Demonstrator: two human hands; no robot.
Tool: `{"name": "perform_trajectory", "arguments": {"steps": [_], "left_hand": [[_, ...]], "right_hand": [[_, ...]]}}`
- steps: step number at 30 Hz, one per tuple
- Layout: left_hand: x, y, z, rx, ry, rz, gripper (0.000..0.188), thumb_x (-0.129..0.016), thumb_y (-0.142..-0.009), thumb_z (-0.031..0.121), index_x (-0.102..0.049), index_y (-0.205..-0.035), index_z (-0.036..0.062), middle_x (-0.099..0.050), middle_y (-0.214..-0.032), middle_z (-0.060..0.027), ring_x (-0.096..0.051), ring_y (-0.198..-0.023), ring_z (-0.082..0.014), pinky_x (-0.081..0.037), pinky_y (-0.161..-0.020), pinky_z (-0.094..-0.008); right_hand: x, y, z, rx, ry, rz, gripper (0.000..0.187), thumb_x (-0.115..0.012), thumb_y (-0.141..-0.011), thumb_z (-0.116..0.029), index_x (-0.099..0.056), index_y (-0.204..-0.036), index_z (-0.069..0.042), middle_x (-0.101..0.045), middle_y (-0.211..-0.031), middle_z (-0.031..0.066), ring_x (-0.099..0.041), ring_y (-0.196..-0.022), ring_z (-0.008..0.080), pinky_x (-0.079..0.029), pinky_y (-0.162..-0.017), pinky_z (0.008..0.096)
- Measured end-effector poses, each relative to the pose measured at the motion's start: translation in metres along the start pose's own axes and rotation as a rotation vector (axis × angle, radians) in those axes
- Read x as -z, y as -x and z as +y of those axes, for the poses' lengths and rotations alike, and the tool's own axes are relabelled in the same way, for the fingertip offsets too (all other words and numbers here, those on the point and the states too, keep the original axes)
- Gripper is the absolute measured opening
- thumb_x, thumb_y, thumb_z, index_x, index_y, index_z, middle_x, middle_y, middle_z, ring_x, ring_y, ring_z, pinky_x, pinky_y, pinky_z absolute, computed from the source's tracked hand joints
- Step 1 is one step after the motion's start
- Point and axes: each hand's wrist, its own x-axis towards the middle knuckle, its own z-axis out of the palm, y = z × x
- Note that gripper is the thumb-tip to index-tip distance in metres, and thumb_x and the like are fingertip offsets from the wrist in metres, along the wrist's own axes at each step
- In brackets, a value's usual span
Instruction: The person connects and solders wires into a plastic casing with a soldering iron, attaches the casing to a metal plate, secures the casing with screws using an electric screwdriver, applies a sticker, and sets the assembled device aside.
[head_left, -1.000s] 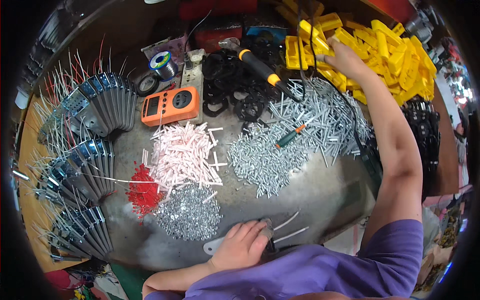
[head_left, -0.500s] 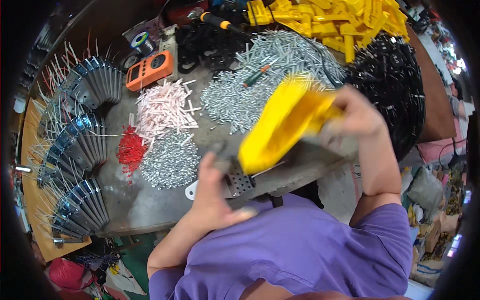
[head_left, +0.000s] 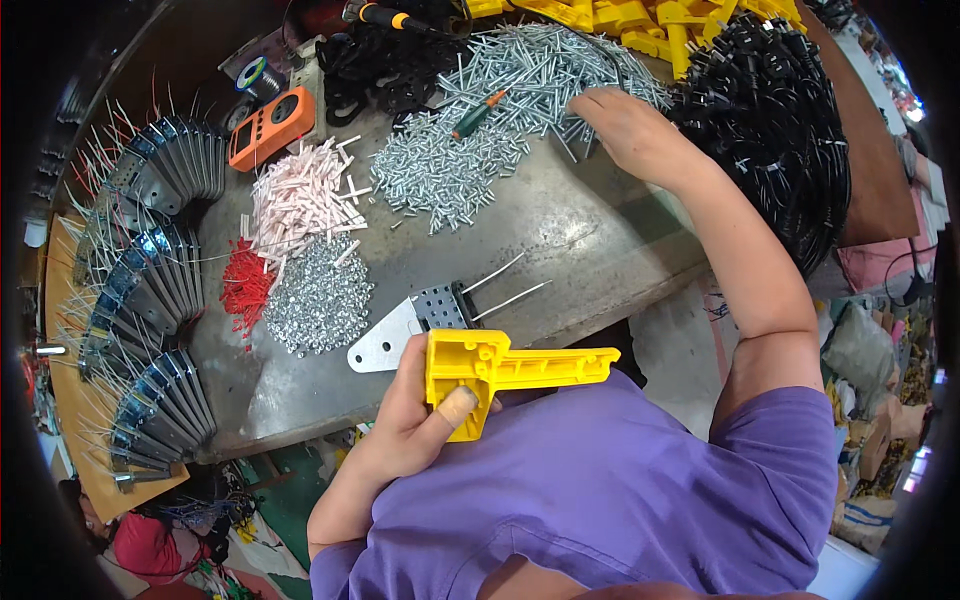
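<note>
My left hand [head_left: 415, 420] grips a yellow plastic bracket [head_left: 500, 375] close to my chest, thumb pressed on its square end. Just beyond it on the grey table [head_left: 560, 240] lies a perforated metal plate [head_left: 405, 330] with two white cable ties sticking out. My right hand [head_left: 625, 130] reaches far forward, fingers down in a heap of long silver screws [head_left: 540, 75]; whether it holds any is hidden. A green-handled screwdriver [head_left: 478, 113] lies on that heap.
Piles of short silver screws [head_left: 440, 175], small silver nuts [head_left: 318, 298], white plugs [head_left: 298, 200] and red plugs [head_left: 243, 285] lie left. An orange meter [head_left: 270, 127], fanned metal brackets [head_left: 150, 290], black cable parts [head_left: 775, 130] and yellow brackets [head_left: 650, 15] ring the table.
My right hand brought a yellow bracket from the far pile and passed it to my left hand, then went back out to the long screws. My left hand left the metal plate.
</note>
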Motion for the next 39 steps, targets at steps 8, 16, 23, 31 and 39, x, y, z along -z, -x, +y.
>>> {"name": "perform_trajectory", "arguments": {"steps": [8, 16, 23, 31, 39], "left_hand": [[-0.003, 0.003, -0.002, 0.035, 0.022, 0.068, 0.054, -0.054, -0.095, 0.016, -0.022, -0.137, 0.0048, -0.055, -0.117, -0.0153, -0.063, -0.091, -0.0236, -0.052, -0.082, -0.0376], [-0.006, -0.001, -0.001, 0.018, -0.024, -0.010, 0.046, -0.049, -0.097, 0.013, -0.025, -0.134, 0.0020, -0.053, -0.119, -0.0149, -0.063, -0.095, -0.0213, -0.050, -0.084, -0.0348], [-0.004, 0.011, -0.007, 0.017, 0.020, 0.065, 0.046, -0.050, -0.096, 0.013, -0.026, -0.134, 0.0021, -0.053, -0.120, -0.0146, -0.063, -0.094, -0.0209, -0.050, -0.082, -0.0344], [-0.005, 0.004, -0.005, 0.037, 0.001, 0.020, 0.046, -0.049, -0.096, 0.012, -0.026, -0.134, 0.0018, -0.053, -0.120, -0.0148, -0.063, -0.093, -0.0207, -0.050, -0.083, -0.0344], [-0.006, 0.004, -0.006, 0.041, 0.032, 0.027, 0.045, -0.049, -0.096, 0.012, -0.027, -0.134, 0.0018, -0.054, -0.117, -0.0142, -0.063, -0.093, -0.0205, -0.050, -0.082, -0.0341]], "right_hand": [[0.003, -0.010, -0.005, -0.041, 0.005, -0.122, 0.045, -0.049, -0.078, 0.003, -0.051, -0.123, -0.004, -0.060, -0.104, 0.0139, -0.056, -0.099, 0.0318, -0.047, -0.086, 0.0399], [-0.004, -0.021, 0.007, 0.036, 0.114, -0.133, 0.050, -0.055, -0.082, 0.001, -0.047, -0.130, -0.010, -0.060, -0.096, 0.0127, -0.058, -0.092, 0.0305, -0.048, -0.082, 0.0394], [0.023, -0.007, -0.002, -0.060, -0.078, -0.079, 0.049, -0.053, -0.081, 0.002, -0.048, -0.128, -0.013, -0.059, -0.086, 0.0131, -0.059, -0.083, 0.0334, -0.047, -0.074, 0.0430], [0.003, 0.000, 0.005, 0.078, 0.027, -0.091, 0.052, -0.050, -0.081, 0.002, -0.049, -0.130, -0.014, -0.059, -0.090, 0.0146, -0.059, -0.089, 0.0332, -0.049, -0.080, 0.0425], [-0.001, -0.005, 0.013, 0.098, 0.073, -0.201, 0.062, -0.058, -0.077, 0.003, -0.045, -0.134, -0.015, -0.059, -0.094, 0.0146, -0.059, -0.089, 0.0322, -0.049, -0.077, 0.0412]]}}
